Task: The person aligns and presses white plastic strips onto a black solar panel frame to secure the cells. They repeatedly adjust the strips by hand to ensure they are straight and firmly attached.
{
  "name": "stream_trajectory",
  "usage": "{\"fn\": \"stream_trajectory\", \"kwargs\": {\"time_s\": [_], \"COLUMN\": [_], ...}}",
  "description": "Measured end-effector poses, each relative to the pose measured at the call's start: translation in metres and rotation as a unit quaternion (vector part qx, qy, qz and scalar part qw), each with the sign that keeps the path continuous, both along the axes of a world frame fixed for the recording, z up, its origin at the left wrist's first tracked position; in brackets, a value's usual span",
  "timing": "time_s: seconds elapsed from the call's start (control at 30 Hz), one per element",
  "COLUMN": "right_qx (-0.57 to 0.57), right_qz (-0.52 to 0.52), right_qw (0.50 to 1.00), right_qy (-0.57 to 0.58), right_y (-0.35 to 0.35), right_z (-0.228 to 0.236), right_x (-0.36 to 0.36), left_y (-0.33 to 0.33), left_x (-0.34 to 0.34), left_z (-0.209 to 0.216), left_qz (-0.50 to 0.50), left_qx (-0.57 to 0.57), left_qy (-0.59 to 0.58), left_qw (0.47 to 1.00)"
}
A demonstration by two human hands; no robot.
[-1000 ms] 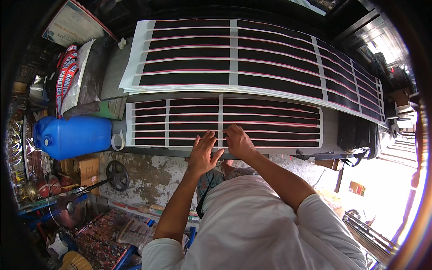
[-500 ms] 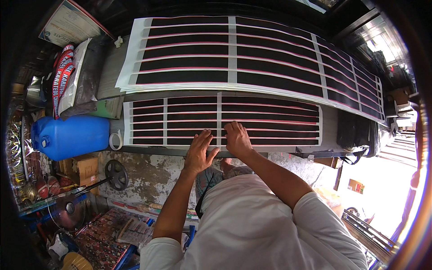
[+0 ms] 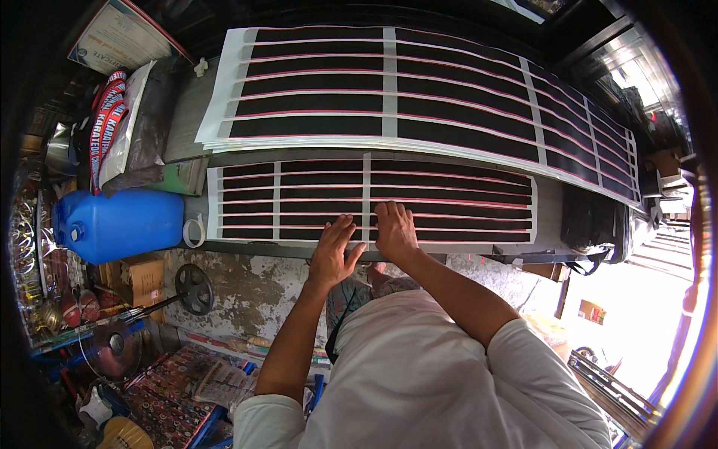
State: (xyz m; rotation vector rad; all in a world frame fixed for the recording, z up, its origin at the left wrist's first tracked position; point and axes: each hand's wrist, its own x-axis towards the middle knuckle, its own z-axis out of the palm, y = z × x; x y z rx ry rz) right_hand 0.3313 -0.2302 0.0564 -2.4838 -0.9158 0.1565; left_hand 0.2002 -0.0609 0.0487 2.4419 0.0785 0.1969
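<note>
The smaller striped sheet (image 3: 456,193) lies on the worktop (image 3: 549,213), where the left hand (image 3: 331,248) rests with fingers spread and free, while the right hand (image 3: 396,232) has bent fingers, whether gripping I cannot tell.

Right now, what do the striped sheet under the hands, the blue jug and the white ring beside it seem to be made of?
Striped sheet: matte-looking paper or thin film, judging by its thin, flat edges.
Blue jug: likely moulded plastic, slightly glossy, with a rounded body and soft highlights.
White ring: perhaps plastic or rolled tape, pale and smooth-looking; too small to settle.
</note>
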Motion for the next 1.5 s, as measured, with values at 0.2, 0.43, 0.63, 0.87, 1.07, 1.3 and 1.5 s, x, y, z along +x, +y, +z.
{"fn": "stream_trajectory", "kwargs": {"time_s": [0.2, 0.43, 0.63, 0.87, 1.07, 1.3, 1.5], "right_qx": [-0.052, -0.052, -0.041, -0.022, -0.012, -0.017, -0.012], "right_qz": [0.008, -0.019, -0.05, -0.042, -0.014, -0.027, -0.025], "right_qw": [0.999, 0.998, 0.996, 0.996, 0.997, 0.998, 0.998], "right_qy": [0.013, 0.003, 0.067, 0.081, 0.079, 0.054, 0.063], "right_y": [0.004, 0.009, 0.011, 0.006, 0.003, 0.004, 0.004], "right_z": [0.002, 0.009, 0.003, -0.001, -0.002, 0.0, 0.0], "right_x": [0.0, -0.003, 0.006, 0.009, 0.013, 0.015, 0.017], "left_y": [0.0, 0.001, 0.001, 0.003, 0.003, 0.0, 0.0], "left_x": [0.001, 0.0, 0.0, 0.002, 0.002, 0.004, 0.004], "left_z": [-0.003, -0.004, -0.001, -0.002, -0.001, 0.0, 0.001], "left_qz": [-0.003, -0.003, -0.001, -0.007, 0.001, 0.014, 0.017], "left_qx": [0.003, 0.006, -0.009, 0.0, -0.009, -0.017, -0.016], "left_qy": [0.001, -0.002, 0.004, 0.001, 0.0, -0.001, -0.004], "left_qw": [1.0, 1.0, 1.0, 1.0, 1.0, 1.0, 1.0]}}
